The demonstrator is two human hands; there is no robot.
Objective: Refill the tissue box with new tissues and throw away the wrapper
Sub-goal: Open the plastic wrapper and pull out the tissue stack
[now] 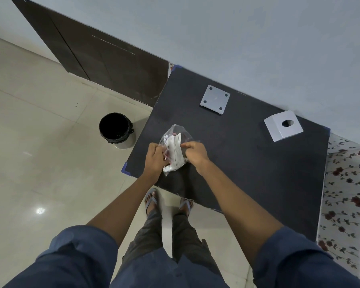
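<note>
A pack of white tissues in a clear plastic wrapper [174,149] is held above the near left corner of the dark table [247,163]. My left hand [154,157] grips the wrapper's left side, and my right hand [194,153] pinches its right side. The white cube tissue box [283,125], with a round hole in its top, stands at the table's far right. Its flat white base plate [215,99] with corner holes lies apart at the far middle of the table.
A round bin with a black liner [116,129] stands on the tiled floor left of the table. A dark cabinet [104,59] runs along the wall behind it. A flowered cloth [343,194] lies right of the table. My sandalled feet [168,202] are at the table's near edge.
</note>
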